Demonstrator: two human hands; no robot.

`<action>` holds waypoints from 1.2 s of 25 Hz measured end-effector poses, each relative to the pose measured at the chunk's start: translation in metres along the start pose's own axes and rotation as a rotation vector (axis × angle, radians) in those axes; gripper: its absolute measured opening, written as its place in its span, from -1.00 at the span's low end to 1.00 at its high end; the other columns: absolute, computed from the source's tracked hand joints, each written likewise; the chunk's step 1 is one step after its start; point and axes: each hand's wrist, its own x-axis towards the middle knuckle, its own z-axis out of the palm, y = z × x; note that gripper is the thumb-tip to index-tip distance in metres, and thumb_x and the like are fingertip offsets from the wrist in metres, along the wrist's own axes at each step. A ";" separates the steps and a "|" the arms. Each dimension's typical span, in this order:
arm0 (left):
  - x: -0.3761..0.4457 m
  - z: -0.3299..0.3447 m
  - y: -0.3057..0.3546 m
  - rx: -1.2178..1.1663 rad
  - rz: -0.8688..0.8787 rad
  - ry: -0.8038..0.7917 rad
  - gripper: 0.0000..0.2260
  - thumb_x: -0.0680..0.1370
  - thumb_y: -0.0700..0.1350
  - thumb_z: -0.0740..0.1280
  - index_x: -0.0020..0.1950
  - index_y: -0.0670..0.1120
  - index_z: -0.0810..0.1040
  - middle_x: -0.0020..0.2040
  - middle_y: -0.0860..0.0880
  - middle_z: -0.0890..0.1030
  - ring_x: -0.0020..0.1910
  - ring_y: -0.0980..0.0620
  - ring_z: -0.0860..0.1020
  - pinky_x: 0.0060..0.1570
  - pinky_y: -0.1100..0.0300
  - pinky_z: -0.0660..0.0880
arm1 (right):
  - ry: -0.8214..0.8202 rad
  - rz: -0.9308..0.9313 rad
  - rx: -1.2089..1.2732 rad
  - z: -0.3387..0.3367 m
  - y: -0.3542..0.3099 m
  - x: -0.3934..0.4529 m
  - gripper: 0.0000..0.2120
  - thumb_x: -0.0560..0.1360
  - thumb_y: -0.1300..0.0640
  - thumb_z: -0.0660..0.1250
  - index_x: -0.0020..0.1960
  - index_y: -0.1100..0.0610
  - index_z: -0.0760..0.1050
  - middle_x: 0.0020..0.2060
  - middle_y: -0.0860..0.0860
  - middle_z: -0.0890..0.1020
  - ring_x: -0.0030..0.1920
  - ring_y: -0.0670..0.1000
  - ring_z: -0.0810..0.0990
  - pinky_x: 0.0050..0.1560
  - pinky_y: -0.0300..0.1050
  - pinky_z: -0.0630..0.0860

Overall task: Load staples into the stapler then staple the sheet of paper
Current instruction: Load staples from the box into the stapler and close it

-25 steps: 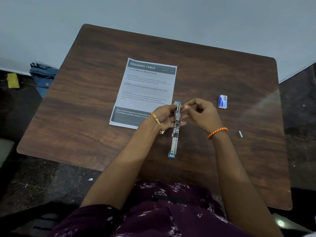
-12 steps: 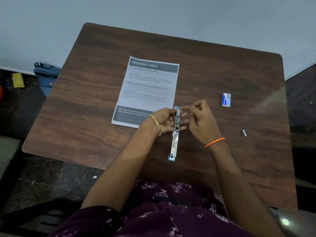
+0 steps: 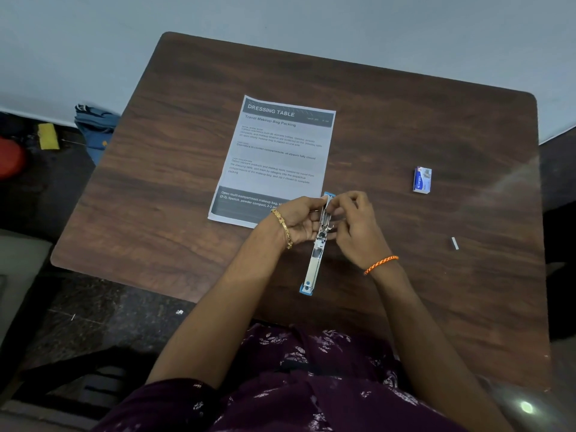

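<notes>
A blue and metal stapler lies swung fully open in a long line above the table, its near end pointing at me. My left hand grips its middle from the left. My right hand is pinched at the far half of the stapler, fingertips at the metal channel; whether staples are between them is hidden. A printed sheet of paper titled "DRESSING TABLE" lies flat just beyond my hands, its near right corner under them. A small blue staple box sits to the right.
A short loose strip of staples lies at the right of the brown wooden table. Off the table's left edge, on the floor, are a blue cloth, a yellow item and a red object.
Both hands and the open stapler stay at the same spot by the paper's near right corner. My right fingers have closed in nearer the stapler's far end. The view has shifted slightly.
</notes>
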 end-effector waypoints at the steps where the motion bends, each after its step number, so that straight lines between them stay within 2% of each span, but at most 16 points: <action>1: 0.001 -0.001 0.000 0.006 -0.001 0.001 -0.75 0.62 -0.09 0.12 -0.15 -0.14 0.50 -0.40 -0.01 0.68 -0.40 0.05 0.66 -0.36 0.09 0.62 | -0.003 0.023 0.052 0.001 -0.002 0.000 -0.65 0.34 0.41 0.06 -0.01 0.14 0.45 0.07 0.11 0.38 0.03 0.00 0.48 0.00 -0.15 0.54; 3: 0.001 -0.003 -0.001 -0.009 -0.004 0.007 -0.76 0.61 -0.10 0.12 -0.13 -0.13 0.51 -0.39 -0.01 0.69 -0.40 0.04 0.66 -0.36 0.08 0.62 | 0.009 0.099 0.206 -0.001 -0.009 -0.001 -0.64 0.35 0.51 0.04 0.01 0.23 0.45 0.06 0.13 0.36 -0.08 -0.19 0.53 -0.19 -0.38 0.54; 5: 0.002 -0.003 -0.001 -0.065 0.002 0.016 -0.77 0.62 -0.12 0.11 -0.10 -0.15 0.52 -0.36 -0.03 0.69 -0.37 0.01 0.68 -0.33 0.03 0.62 | 0.042 0.153 0.373 -0.005 -0.010 -0.002 -0.64 0.35 0.53 0.07 0.03 0.27 0.44 0.07 0.12 0.39 -0.10 -0.32 0.56 -0.26 -0.45 0.52; 6: 0.002 -0.004 -0.002 -0.092 0.010 0.021 -0.77 0.62 -0.13 0.11 -0.09 -0.16 0.52 -0.34 -0.04 0.70 -0.35 -0.01 0.68 -0.32 0.02 0.62 | 0.044 0.170 0.418 -0.005 -0.007 -0.004 -0.65 0.34 0.50 0.12 0.03 0.22 0.46 0.09 0.12 0.44 -0.03 -0.28 0.57 -0.18 -0.40 0.54; 8: 0.003 -0.006 -0.003 -0.125 0.022 0.027 -0.78 0.62 -0.13 0.10 -0.08 -0.16 0.51 -0.34 -0.04 0.70 -0.34 -0.03 0.69 -0.34 0.02 0.62 | -0.002 0.215 0.576 -0.005 0.004 -0.011 -0.66 0.33 0.37 0.28 0.04 0.08 0.47 0.11 0.13 0.53 0.12 0.02 0.59 0.10 -0.06 0.57; 9: 0.003 -0.006 -0.004 -0.132 0.024 0.025 -0.77 0.62 -0.13 0.10 -0.08 -0.15 0.50 -0.33 -0.03 0.70 -0.34 -0.04 0.68 -0.35 0.04 0.62 | -0.025 0.267 0.659 -0.005 0.007 -0.013 -0.65 0.33 0.31 0.37 0.06 0.04 0.46 0.10 0.10 0.56 0.14 0.11 0.57 0.18 0.03 0.53; 10: 0.003 -0.007 -0.004 -0.131 0.026 0.020 -0.77 0.63 -0.12 0.09 -0.08 -0.14 0.50 -0.32 -0.01 0.70 -0.34 -0.03 0.68 -0.37 0.07 0.62 | -0.029 0.318 0.693 -0.005 0.008 -0.015 -0.62 0.33 0.28 0.44 0.09 0.04 0.45 0.08 0.06 0.57 0.14 0.12 0.56 0.20 0.02 0.50; 12: 0.004 -0.006 -0.007 -0.118 0.035 0.006 -0.77 0.63 -0.12 0.08 -0.07 -0.12 0.50 -0.31 0.02 0.71 -0.40 0.01 0.66 -0.40 0.11 0.62 | -0.006 0.337 0.702 -0.003 0.008 -0.016 -0.59 0.35 0.26 0.47 0.14 0.13 0.43 0.00 0.02 0.59 0.05 0.07 0.59 0.08 -0.14 0.54; 15: 0.004 -0.005 -0.010 -0.093 0.048 -0.011 -0.78 0.63 -0.10 0.09 -0.07 -0.10 0.49 -0.30 0.05 0.71 -0.41 0.06 0.65 -0.33 0.09 0.62 | 0.012 0.348 0.729 0.001 0.001 -0.019 -0.68 0.42 0.33 0.37 0.15 0.26 0.43 -0.16 -0.03 0.58 -0.17 -0.03 0.58 -0.26 -0.35 0.53; 17: 0.005 -0.006 -0.010 -0.100 0.055 -0.016 -0.78 0.63 -0.11 0.09 -0.08 -0.09 0.49 -0.28 0.05 0.71 -0.30 0.05 0.67 -0.28 0.09 0.62 | -0.007 0.342 0.753 0.003 0.002 -0.023 -0.70 0.42 0.41 0.32 0.12 0.22 0.42 -0.17 -0.04 0.59 -0.22 -0.16 0.58 -0.22 -0.34 0.53; 19: 0.004 -0.008 -0.011 -0.090 0.062 -0.008 -0.78 0.63 -0.11 0.07 -0.08 -0.08 0.49 -0.29 0.06 0.71 -0.20 0.05 0.65 -0.22 0.10 0.58 | -0.036 0.309 0.752 0.003 0.002 -0.025 -0.64 0.38 0.37 0.40 0.11 0.16 0.42 -0.15 -0.06 0.60 -0.20 -0.23 0.57 -0.12 -0.33 0.52; 20: 0.004 -0.009 -0.011 -0.083 0.060 -0.009 -0.77 0.63 -0.11 0.07 -0.08 -0.07 0.49 -0.30 0.06 0.71 -0.17 0.05 0.63 -0.19 0.10 0.56 | -0.033 0.309 0.751 0.003 0.001 -0.025 -0.64 0.37 0.33 0.43 0.11 0.15 0.43 -0.15 -0.06 0.60 -0.17 -0.21 0.57 -0.13 -0.35 0.52; 23: 0.002 -0.006 -0.014 -0.059 0.053 -0.026 -0.78 0.63 -0.10 0.09 -0.06 -0.08 0.51 -0.29 0.07 0.71 -0.29 0.10 0.66 -0.26 0.10 0.62 | 0.020 0.405 0.805 0.005 0.001 -0.022 -0.72 0.39 0.24 0.44 0.03 0.04 0.46 -0.17 -0.02 0.59 -0.17 -0.01 0.58 -0.34 -0.39 0.49; 25: 0.002 -0.004 -0.015 -0.056 0.059 -0.037 -0.79 0.63 -0.10 0.10 -0.04 -0.08 0.51 -0.27 0.07 0.71 -0.33 0.10 0.67 -0.28 0.07 0.62 | 0.033 0.462 0.825 0.007 0.004 -0.020 -0.73 0.38 0.22 0.45 0.01 0.04 0.46 -0.16 0.04 0.61 -0.18 0.04 0.58 -0.40 -0.37 0.48; 28: 0.003 -0.003 -0.017 -0.052 0.063 -0.056 -0.80 0.62 -0.09 0.13 -0.03 -0.08 0.53 -0.24 0.07 0.70 -0.25 0.06 0.65 -0.24 0.06 0.62 | 0.023 0.548 0.888 0.006 0.006 -0.018 -0.72 0.36 0.22 0.46 0.02 0.10 0.46 -0.19 0.07 0.61 -0.23 0.02 0.58 -0.36 -0.28 0.49; 30: 0.003 -0.001 -0.018 -0.008 0.072 -0.056 -0.81 0.62 -0.09 0.13 -0.03 -0.05 0.52 -0.24 0.08 0.68 -0.33 0.11 0.61 -0.23 0.11 0.62 | 0.037 0.608 0.924 0.005 0.004 -0.014 -0.76 0.36 0.27 0.45 -0.08 0.08 0.45 -0.26 0.02 0.58 -0.35 -0.08 0.57 -0.36 -0.25 0.49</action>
